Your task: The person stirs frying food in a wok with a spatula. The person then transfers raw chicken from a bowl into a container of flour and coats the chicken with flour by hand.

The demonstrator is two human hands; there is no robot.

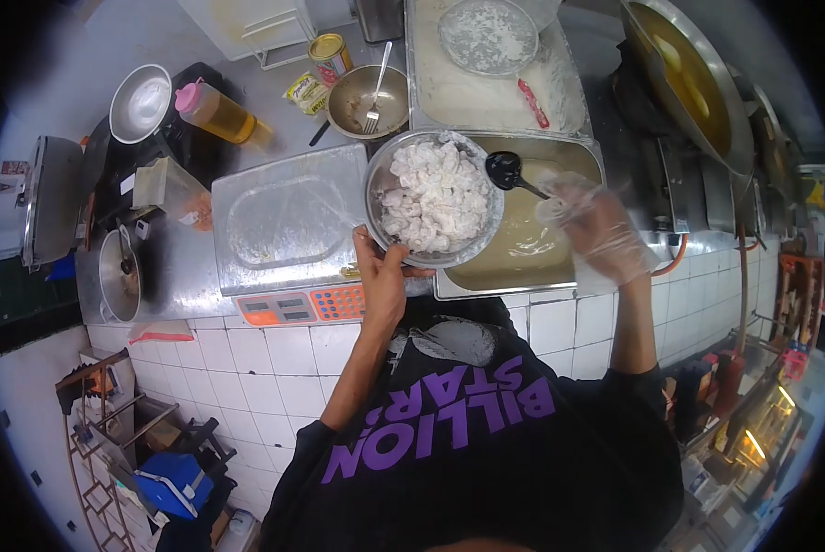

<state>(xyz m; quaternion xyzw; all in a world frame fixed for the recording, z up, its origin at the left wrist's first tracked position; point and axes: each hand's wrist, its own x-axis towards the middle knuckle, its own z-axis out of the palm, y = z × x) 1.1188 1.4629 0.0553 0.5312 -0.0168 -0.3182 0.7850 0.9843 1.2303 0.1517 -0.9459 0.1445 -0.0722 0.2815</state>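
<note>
My left hand (382, 274) grips the near rim of a round metal bowl (373, 202), thumb and fingers closed on its edge. Pale pieces coated in white flour (437, 193) heap inside it. In a clear plastic glove, my right hand (606, 230) is closed on the handle of a black ladle (504, 170). The ladle's head is at the bowl's right rim; whether they touch I cannot tell. Below the ladle lies a rectangular metal pan (514, 285) of pale yellowish liquid batter (523, 235). The bowl overlaps the pan's left side.
Left of the bowl is a digital scale (293, 304) with a metal platform (293, 207). Behind stand a bowl with a fork (373, 115), a can (330, 55) and an oil bottle (215, 110). A flour tray (431, 97) is at the back; a large wok of oil (698, 83) stands right.
</note>
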